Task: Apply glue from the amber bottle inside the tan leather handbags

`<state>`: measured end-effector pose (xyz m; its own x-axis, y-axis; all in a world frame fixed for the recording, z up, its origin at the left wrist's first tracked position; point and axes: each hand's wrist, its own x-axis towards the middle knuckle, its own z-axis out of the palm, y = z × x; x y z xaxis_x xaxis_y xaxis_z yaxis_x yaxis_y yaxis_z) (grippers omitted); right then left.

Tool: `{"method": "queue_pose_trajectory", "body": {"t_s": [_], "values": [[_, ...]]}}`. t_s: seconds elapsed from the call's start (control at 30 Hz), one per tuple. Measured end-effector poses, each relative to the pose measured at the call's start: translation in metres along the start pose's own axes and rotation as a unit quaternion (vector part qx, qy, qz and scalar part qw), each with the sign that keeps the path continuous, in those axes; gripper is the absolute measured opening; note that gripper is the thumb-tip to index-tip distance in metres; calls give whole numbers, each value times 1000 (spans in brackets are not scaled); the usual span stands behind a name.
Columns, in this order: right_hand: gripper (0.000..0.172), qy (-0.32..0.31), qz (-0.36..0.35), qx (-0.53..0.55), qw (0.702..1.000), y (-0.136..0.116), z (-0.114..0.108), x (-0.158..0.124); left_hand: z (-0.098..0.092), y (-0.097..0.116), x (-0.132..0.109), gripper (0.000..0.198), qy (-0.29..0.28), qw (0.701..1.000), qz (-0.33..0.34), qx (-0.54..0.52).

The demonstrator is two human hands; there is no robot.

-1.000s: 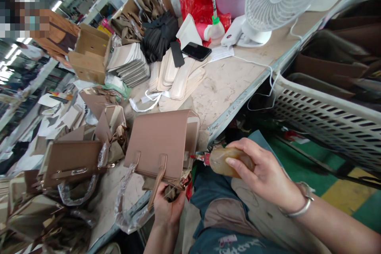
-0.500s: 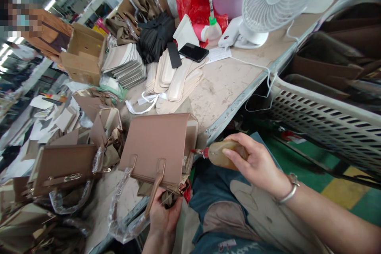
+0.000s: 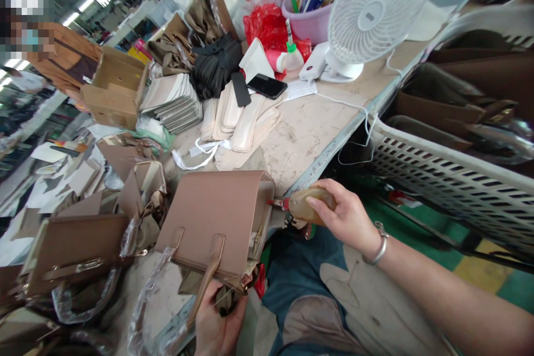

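Observation:
A brown handbag [image 3: 217, 217] lies tilted at the table's near edge, its plastic-wrapped handle hanging toward me. My left hand [image 3: 220, 320] is closed around the bag's lower end, by the handle and some loose dark lining. In my right hand [image 3: 344, 217] is a squeeze bottle [image 3: 311, 204] of yellowish liquid, held sideways. Its red nozzle points left and meets the bag's open side edge; whether it touches I cannot tell.
More brown bags [image 3: 85, 245] lie on the left. Behind are stacked pale panels [image 3: 175, 103], a phone [image 3: 267, 86], a white fan [image 3: 367, 16] and a cardboard box [image 3: 114, 86]. A white crate [image 3: 454, 172] of bags stands right. A person in orange [image 3: 69, 53] is far left.
The bag and both hands sit slightly further left in view. The bottle's nozzle has moved up along the bag's side edge. The view itself has shifted a little.

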<state>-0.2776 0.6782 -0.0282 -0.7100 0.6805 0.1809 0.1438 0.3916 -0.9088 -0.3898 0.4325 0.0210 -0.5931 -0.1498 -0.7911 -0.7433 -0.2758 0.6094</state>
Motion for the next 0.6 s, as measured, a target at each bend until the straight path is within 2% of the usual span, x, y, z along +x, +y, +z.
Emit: {"method": "queue_pose_trajectory", "body": {"t_s": [0.13, 0.33, 0.53, 0.6], "values": [[17, 20, -11, -9, 1000, 2, 0, 6, -3, 5, 0, 26, -4, 1000, 15, 3], [17, -59, 31, 57, 996, -10, -4, -11, -2, 10, -7, 25, 29, 998, 18, 45], [22, 7, 55, 34, 998, 2, 3, 2, -7, 11, -7, 26, 11, 997, 38, 61], [23, -3, 86, 59, 995, 0, 4, 3, -8, 11, -5, 27, 8, 998, 39, 58]]}}
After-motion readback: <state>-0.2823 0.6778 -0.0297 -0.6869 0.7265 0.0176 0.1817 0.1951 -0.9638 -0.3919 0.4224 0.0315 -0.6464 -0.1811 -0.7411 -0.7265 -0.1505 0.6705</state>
